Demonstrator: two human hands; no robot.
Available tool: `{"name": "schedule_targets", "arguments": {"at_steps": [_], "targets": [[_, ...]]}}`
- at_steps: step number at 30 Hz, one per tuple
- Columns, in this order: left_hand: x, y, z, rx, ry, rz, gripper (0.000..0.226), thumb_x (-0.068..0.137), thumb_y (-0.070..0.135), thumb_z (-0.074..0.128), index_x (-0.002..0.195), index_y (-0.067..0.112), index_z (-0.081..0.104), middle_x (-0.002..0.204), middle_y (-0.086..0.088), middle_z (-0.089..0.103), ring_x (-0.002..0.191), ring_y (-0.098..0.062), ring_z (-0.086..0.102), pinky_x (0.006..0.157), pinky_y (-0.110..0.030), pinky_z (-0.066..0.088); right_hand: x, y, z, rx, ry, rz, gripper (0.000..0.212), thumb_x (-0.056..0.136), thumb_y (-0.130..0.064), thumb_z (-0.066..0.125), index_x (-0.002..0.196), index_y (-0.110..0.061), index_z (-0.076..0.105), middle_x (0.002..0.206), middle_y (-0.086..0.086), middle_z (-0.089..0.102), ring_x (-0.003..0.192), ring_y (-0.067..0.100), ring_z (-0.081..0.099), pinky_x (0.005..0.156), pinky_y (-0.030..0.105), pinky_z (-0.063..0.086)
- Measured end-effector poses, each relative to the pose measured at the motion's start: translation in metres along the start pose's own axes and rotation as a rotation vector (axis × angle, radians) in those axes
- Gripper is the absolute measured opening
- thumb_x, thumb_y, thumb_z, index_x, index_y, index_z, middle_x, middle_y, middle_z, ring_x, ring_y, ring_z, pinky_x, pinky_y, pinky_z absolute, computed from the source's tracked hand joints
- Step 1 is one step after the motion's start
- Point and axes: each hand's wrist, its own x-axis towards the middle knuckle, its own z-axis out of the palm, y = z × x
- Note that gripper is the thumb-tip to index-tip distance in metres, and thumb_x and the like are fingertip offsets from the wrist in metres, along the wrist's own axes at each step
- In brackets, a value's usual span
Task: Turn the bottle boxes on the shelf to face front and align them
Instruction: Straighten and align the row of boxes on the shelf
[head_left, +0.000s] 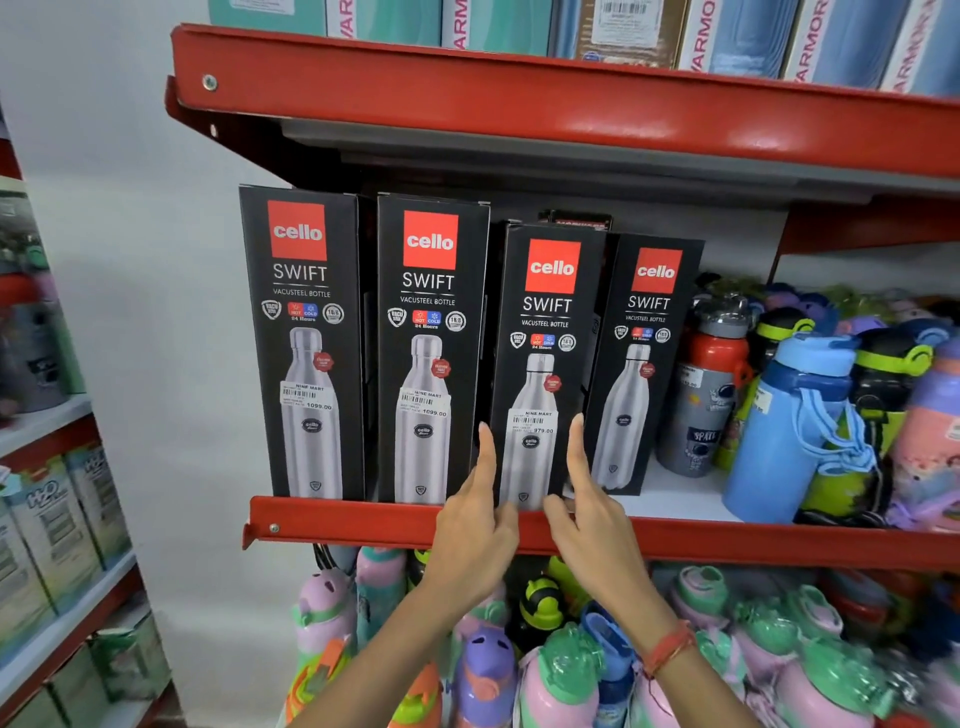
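Several black Cello Swift bottle boxes stand along the red shelf (363, 517). The first box (306, 343) and second box (431, 353) at the left face front. The third box (545, 332) is shorter and tilts slightly. My left hand (480, 525) presses its left edge and my right hand (589, 514) its right edge, fingers extended, holding it between them. The fourth box (641, 364) stands further back, angled. Another box top (576, 221) shows behind the third.
Loose coloured bottles (800, 426) crowd the shelf to the right of the boxes. More kids' bottles (545, 670) fill the shelf below. Boxes line the upper red shelf (571, 98). A white wall is at the left, with another rack (57, 519) beyond it.
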Motion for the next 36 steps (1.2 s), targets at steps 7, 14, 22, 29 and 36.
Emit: {"name": "schedule_targets", "arguments": {"at_steps": [7,14,22,29,36], "targets": [[-0.016,0.014,0.013,0.138,0.273,0.127,0.057,0.092,0.020,0.043,0.145,0.018,0.025,0.138,-0.001,0.041,0.113,-0.013,0.050,0.093,-0.018,0.037,0.005,0.025,-0.010,0.074,0.283,0.080,0.063,0.092,-0.022,0.049,0.149,-0.032,0.023,0.133,0.003,0.054,0.113,0.022,0.058,0.093,0.040,0.049],[0.006,0.043,0.056,-0.080,-0.181,0.239,0.063,0.094,0.014,0.038,0.150,0.019,0.010,0.156,0.001,0.025,0.140,-0.009,0.028,0.114,-0.016,0.020,0.030,0.062,-0.042,0.234,0.198,0.235,0.072,0.098,-0.021,0.044,0.152,-0.027,-0.002,0.160,0.005,0.013,0.146,0.022,0.016,0.113,0.038,0.020],[0.065,0.059,0.094,-0.152,-0.164,-0.088,0.078,0.096,0.017,0.039,0.147,0.021,-0.020,0.160,-0.018,0.004,0.133,-0.036,0.040,0.101,-0.036,0.038,0.050,0.074,-0.041,0.216,0.075,0.200,0.077,0.094,-0.033,0.037,0.130,-0.063,-0.025,0.160,0.006,0.017,0.129,0.027,0.044,0.090,0.038,0.041],[0.050,0.058,0.096,-0.164,-0.102,-0.083,0.079,0.094,0.015,0.040,0.147,0.027,-0.017,0.160,-0.011,0.012,0.137,-0.031,0.036,0.106,-0.035,0.034,0.031,0.071,-0.046,0.109,0.046,0.154,0.079,0.097,-0.023,0.038,0.140,-0.052,-0.022,0.152,0.011,0.033,0.081,0.022,0.054,0.061,0.032,0.040],[0.023,0.061,0.092,-0.129,-0.109,-0.039,0.081,0.093,0.016,0.038,0.143,0.034,-0.024,0.160,-0.015,0.013,0.114,-0.030,0.058,0.096,-0.038,0.045,0.005,0.063,-0.052,0.069,0.057,0.127,0.081,0.096,-0.024,0.038,0.139,-0.052,-0.025,0.148,0.009,0.038,0.080,0.022,0.054,0.065,0.037,0.041]]}}
